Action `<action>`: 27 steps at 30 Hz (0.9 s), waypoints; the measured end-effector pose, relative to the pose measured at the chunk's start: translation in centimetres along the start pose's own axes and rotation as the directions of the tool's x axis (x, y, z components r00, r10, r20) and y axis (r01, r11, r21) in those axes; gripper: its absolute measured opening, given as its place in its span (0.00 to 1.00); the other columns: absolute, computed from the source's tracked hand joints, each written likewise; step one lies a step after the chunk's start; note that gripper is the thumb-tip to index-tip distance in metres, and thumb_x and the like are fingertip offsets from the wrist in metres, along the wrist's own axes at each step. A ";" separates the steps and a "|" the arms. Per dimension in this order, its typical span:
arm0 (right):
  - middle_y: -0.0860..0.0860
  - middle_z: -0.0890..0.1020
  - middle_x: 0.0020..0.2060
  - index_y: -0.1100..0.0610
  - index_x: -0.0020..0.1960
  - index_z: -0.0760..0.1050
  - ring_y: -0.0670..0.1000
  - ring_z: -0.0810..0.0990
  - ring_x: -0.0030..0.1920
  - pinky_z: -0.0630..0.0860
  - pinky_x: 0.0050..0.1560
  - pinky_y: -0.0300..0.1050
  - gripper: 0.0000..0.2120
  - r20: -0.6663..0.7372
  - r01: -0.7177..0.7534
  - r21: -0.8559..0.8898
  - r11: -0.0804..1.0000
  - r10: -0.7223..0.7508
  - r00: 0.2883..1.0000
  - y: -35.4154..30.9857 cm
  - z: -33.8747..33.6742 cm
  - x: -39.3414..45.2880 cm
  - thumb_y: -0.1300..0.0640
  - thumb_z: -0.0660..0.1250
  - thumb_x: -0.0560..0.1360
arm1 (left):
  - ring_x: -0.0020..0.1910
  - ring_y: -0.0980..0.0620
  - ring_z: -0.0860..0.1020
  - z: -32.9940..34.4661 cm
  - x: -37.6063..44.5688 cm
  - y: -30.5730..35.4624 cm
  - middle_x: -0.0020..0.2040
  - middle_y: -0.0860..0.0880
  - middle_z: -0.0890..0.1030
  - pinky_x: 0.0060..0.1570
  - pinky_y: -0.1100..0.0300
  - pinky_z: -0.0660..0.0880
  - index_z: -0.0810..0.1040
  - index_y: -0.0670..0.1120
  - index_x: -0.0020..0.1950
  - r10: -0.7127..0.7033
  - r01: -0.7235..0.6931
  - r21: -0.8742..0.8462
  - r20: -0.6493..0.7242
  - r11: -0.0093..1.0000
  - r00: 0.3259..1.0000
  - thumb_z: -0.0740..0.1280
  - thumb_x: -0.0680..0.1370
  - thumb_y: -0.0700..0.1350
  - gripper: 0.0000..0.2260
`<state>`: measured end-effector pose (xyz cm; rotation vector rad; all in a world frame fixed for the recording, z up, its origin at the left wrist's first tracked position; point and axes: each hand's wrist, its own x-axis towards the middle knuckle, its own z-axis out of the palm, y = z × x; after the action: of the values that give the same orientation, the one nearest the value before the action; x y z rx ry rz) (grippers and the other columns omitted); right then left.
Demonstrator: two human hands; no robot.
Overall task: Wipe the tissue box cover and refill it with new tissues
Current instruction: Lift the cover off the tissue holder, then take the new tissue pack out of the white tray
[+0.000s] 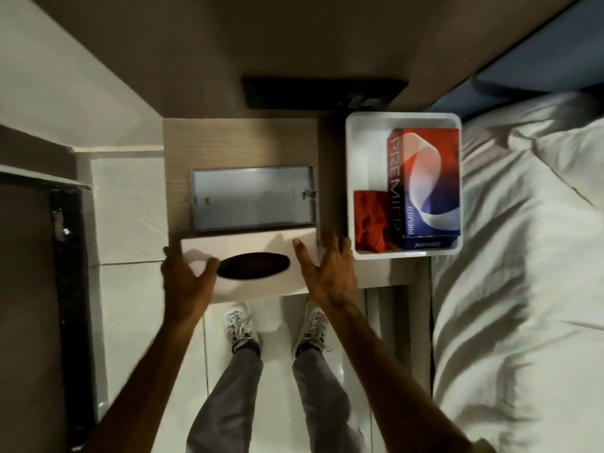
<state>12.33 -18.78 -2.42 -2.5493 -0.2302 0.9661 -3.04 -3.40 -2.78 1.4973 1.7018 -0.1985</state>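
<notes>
Left hand [186, 279] clamped on the left end of the white tissue box cover [255, 253] — thumb beside the dark oval slot, cover at the near edge of the desk [176, 142]. Right hand [330, 273] spread flat against the right end, grip apart. Further right, white tray [366, 125] with 1 new tissue box [425, 191] and a red cloth [371, 220] — just beside the bed [523, 256].

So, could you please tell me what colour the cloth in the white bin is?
The cloth is red, seen in the head view.
</notes>
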 end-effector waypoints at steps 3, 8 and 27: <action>0.57 0.71 0.72 0.53 0.76 0.65 0.58 0.73 0.68 0.79 0.63 0.58 0.32 -0.274 0.123 -0.167 0.978 -0.166 0.947 2.5 -5.5 1.1 0.35 0.63 0.79 | 0.72 0.33 0.71 -0.5 -1.5 1.1 0.74 0.34 0.69 0.71 0.41 0.70 0.63 0.39 0.79 0.147 -0.138 0.065 -0.146 0.988 0.978 0.70 0.79 0.45 0.31; 0.57 0.70 0.71 0.52 0.74 0.66 0.61 0.69 0.71 0.73 0.67 0.60 0.39 -0.300 0.008 -0.447 0.895 -0.158 0.941 9.7 -13.0 6.2 0.34 0.71 0.70 | 0.68 0.38 0.75 1.5 -4.0 3.3 0.68 0.38 0.76 0.69 0.44 0.73 0.74 0.42 0.71 0.402 -0.389 0.113 -0.146 0.914 0.904 0.68 0.80 0.41 0.19; 0.57 0.83 0.49 0.59 0.67 0.76 0.60 0.79 0.51 0.75 0.54 0.55 0.20 -0.282 0.424 -0.540 0.727 -0.631 0.723 9.2 -21.9 5.0 0.64 0.71 0.75 | 0.64 0.43 0.78 21.0 -16.0 18.1 0.69 0.43 0.75 0.55 0.48 0.82 0.64 0.47 0.77 0.739 -0.763 0.229 0.198 0.604 0.644 0.68 0.71 0.69 0.42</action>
<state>30.70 -32.48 5.52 -2.7328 -1.1050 0.0722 21.72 -23.17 1.67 2.2754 0.8491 -0.0503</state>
